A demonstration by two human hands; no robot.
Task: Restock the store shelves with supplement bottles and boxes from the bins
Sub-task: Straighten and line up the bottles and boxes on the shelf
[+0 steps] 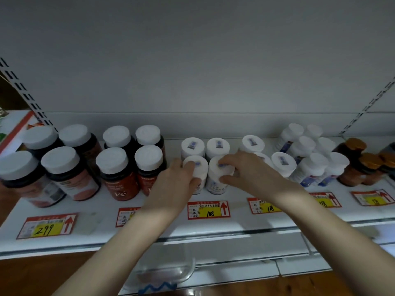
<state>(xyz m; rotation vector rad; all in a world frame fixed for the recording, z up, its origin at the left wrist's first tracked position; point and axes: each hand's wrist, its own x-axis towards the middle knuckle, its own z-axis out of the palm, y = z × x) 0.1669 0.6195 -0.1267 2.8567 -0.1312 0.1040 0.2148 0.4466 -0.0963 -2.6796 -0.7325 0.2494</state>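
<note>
White shelf: largely stocked; bottle groups stand side by side along its whole length, each above a price tag.
Bin: clear plastic, below the shelf edge and between the forearms; contents blurred, so remaining stock cannot be told.
Dark bottles: four, white caps, far left, upright in two rows; judged finished.
Red bottles: four, just beside the dark ones, two rows; judged finished.
White cluster: right of centre, packed close, some tilted; may need straightening.
Amber bottles: far right, gold caps, few in number.
Left hand: fingers curled round the left bottle, a firm hold on its side.
Right hand: fingertips over the cap and thumb on the side of the right bottle, closed around it.
Both bottles: white, standing on the shelf at centre front, touching each other, just ahead of the back row.
Step judged: seating the front pair; release not yet done.
Tag: reads 108, directly before the pair.
</note>
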